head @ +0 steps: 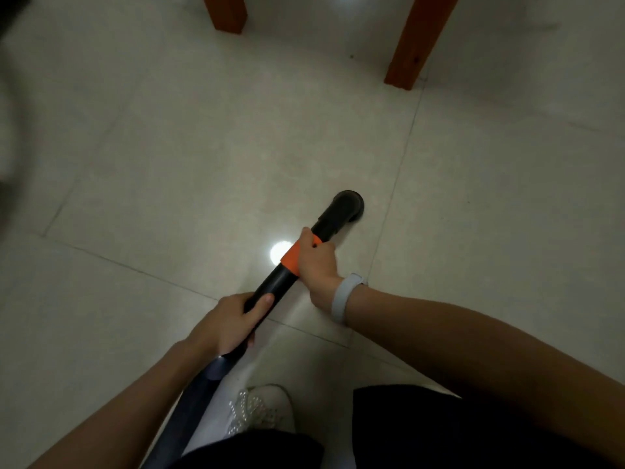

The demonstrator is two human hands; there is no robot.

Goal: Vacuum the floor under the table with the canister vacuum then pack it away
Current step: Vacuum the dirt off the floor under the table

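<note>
No writing or brand mark legible anywhere; light is dim. Black wand (270,289), smooth round plastic tube, runs diagonally from lower left up toward mid-floor. An orange collar (291,260) bands it partway along. Its tip is a short black round nozzle (348,203), sitting on or just above the floor (169,164); contact not clear. Right hand (316,262) grasps the wand at the collar, fingers wrapped round it, a white band (340,301) on the wrist. Left hand (230,323) grips the wand lower down, thumb lying along the top. Below it the tube turns to a darker hose (189,397) leaving the bottom edge. Floor is large pale glossy tiles with thin grout lines; a bright round glare spot sits just beside the collar. Two square orange-brown wooden legs (419,38) stand at the far edge, well apart from the nozzle. A white shoe (260,411) with beaded trim near the bottom edge.
</note>
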